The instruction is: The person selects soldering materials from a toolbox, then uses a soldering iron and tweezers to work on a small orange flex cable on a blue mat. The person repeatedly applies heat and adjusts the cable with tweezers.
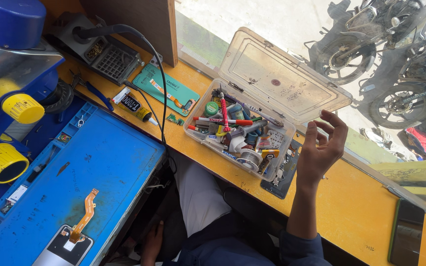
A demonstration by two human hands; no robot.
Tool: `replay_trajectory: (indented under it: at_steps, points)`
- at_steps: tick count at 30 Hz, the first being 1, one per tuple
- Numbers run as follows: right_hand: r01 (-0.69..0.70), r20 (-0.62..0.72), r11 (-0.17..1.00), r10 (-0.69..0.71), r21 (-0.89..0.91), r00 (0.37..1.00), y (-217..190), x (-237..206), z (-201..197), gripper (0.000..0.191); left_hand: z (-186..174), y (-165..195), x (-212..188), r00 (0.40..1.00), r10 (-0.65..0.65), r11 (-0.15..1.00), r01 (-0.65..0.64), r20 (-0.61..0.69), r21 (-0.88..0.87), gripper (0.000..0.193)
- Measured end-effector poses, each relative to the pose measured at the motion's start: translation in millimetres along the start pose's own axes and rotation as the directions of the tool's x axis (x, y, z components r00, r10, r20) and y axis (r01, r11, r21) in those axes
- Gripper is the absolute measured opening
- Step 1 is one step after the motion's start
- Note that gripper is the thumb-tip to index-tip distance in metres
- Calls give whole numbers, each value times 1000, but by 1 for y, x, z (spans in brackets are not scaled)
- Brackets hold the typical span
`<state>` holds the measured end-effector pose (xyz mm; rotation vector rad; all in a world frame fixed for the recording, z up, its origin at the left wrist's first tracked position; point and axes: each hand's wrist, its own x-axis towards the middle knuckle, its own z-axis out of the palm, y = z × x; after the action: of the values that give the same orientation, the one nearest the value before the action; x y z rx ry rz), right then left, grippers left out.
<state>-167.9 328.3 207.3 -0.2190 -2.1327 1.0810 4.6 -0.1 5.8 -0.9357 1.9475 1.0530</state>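
My right hand (321, 148) hovers, fingers (338, 125) open, empty, just right of open clear box (237, 130); left hand (151, 244) low in lap, grip unclear.

a phone repair shop: blue work mat (104, 162), soldering station (107, 54), clear box of tools (240, 130) on a yellow counter (351, 207), motorcycles (390, 54) outside.

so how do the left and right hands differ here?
The right hand is raised above the yellow bench, fingers spread and curled, beside the open clear plastic box; the left hand hangs low below the bench edge, beside the blue mat. The right shows fully; the left is shadowed and partly hidden. The right is nearest the box's hinged lid; the left is near no tool. Both look empty, holding nothing.
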Motion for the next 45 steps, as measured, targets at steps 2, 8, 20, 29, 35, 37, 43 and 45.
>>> replay_trajectory:
  at_steps: [2,8,20,29,35,37,43,45]
  points:
    - [-10,-3,1000,10,16,1000,-1,0,0,31,0,-2,-1,998,41,999,-41,-37,-3,71]
    - [-19,12,998,18,58,1000,1,-3,-2,32,3,-11,0,985,150,986,-155,-91,-54,72]
    - [-48,69,979,35,199,997,9,1,-12,29,7,-17,6,973,192,979,-199,-130,-38,71]
    - [-30,92,977,11,211,996,5,-2,-15,31,5,-10,3,989,114,993,-117,-99,-33,68]
    - [-258,213,854,178,452,961,-4,-1,-25,30,6,-12,6,994,87,996,-87,-74,-6,72]
    - [-320,240,803,225,503,944,-6,0,-28,29,7,-13,7,994,78,997,-79,-77,-7,73]
    - [-336,256,786,231,519,938,-3,-2,-30,29,6,-11,6,994,62,998,-60,-91,19,71]
    - [-330,254,788,226,519,940,-1,-2,-30,30,6,-9,6,995,44,998,-39,-88,54,69]
